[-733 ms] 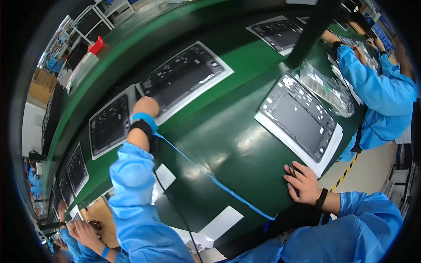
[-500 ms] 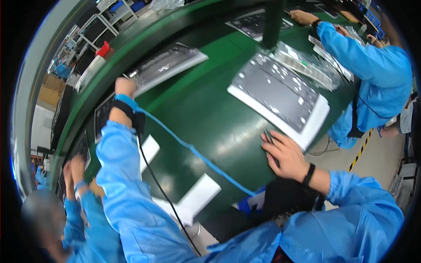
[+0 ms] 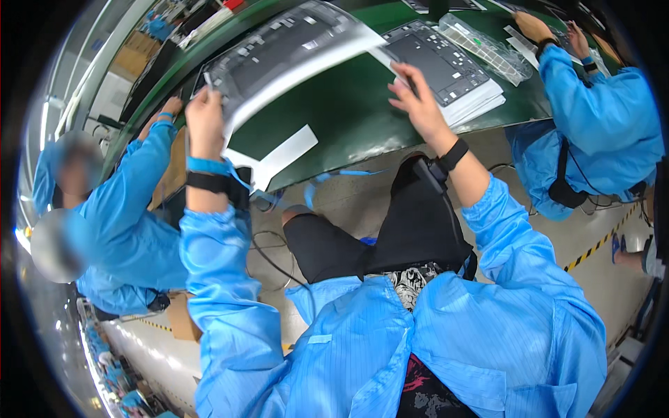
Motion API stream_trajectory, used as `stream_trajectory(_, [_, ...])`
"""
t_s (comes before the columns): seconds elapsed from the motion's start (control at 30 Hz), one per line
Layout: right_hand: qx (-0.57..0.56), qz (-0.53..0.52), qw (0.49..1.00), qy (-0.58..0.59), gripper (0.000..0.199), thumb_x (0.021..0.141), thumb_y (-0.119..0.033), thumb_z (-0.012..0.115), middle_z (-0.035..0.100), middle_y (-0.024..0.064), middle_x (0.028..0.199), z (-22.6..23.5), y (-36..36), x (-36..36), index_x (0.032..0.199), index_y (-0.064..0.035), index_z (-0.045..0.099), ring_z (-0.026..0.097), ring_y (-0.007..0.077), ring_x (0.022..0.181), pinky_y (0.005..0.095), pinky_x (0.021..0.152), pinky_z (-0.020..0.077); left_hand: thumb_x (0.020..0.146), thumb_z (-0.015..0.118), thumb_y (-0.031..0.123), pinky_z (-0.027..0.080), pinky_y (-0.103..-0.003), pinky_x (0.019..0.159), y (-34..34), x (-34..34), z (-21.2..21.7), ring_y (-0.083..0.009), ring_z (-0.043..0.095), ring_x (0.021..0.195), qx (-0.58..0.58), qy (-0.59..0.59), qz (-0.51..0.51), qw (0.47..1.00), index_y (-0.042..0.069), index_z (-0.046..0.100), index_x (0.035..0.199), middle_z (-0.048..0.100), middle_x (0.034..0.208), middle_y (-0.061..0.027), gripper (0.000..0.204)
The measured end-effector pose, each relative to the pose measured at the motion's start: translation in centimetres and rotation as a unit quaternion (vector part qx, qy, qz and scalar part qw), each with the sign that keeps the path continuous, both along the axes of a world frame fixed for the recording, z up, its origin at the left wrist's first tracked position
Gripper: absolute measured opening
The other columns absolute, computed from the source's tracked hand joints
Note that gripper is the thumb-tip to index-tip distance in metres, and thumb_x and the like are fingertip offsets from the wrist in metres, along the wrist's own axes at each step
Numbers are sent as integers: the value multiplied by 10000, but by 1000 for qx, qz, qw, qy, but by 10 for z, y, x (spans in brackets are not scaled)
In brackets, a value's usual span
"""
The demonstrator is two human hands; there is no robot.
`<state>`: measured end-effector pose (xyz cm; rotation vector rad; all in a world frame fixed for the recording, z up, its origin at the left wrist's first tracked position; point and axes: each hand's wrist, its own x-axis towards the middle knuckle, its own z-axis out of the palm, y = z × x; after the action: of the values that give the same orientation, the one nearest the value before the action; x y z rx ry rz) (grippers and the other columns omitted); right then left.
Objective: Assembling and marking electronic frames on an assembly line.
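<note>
A dark flat panel (image 3: 279, 52) with small white patches lies over a white sheet (image 3: 303, 76); both look raised and tilted above the table, slightly blurred. My left hand (image 3: 205, 125) is closed on their near left corner. By the right end of the sheet is my right hand (image 3: 425, 111), its fingers bent around dark, slim tweezers (image 3: 410, 81). Whether this hand also grips the sheet, I cannot tell. A second dark panel (image 3: 435, 63) rests on a white stack (image 3: 477, 103) just beyond my right hand.
White paper pieces (image 3: 289, 150) lie near the green table's (image 3: 362, 143) front edge. A clear bag (image 3: 488, 49) holding a pale strip is at the back right. Co-workers in blue sit at the left (image 3: 132, 209) and right (image 3: 599, 125). A blue cord (image 3: 341, 174) hangs near my knees.
My left hand has brought the far-left panel and its sheet nearer and to the right. My right hand has moved from beside the right-hand stack toward the sheet's end. The view has shifted downward.
</note>
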<state>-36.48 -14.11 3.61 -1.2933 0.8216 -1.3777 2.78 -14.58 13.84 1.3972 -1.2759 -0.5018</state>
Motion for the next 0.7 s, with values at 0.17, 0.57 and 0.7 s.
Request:
stream_trajectory(0.17, [-35,-58,998,11,424,932,-291,657,549,90,1300,-16,-22,11,1276,-78,530,575,188,1121,331,884,506,982,539,101,505,-239,751,61,-30,-78,-117,646,857,55,54,-20,997,-93,508,1324,693,1022,-113,395])
stream_trajectory(0.57, [-225,-127,873,413,305,812,-22,582,645,137,1021,-33,6,22,1114,-64,604,549,343,1072,433,943,453,915,617,184,485,-458,711,115,-105,-89,-374,579,841,-20,-462,124,878,-23,545,1083,563,933,-213,276])
stream_trajectory(0.7, [-238,-80,871,423,346,804,-14,565,632,157,1152,-32,0,23,1146,-53,595,534,349,1150,423,994,440,854,541,104,517,-458,676,177,-190,-179,-424,650,746,161,-129,-229,951,9,644,853,662,804,-230,140])
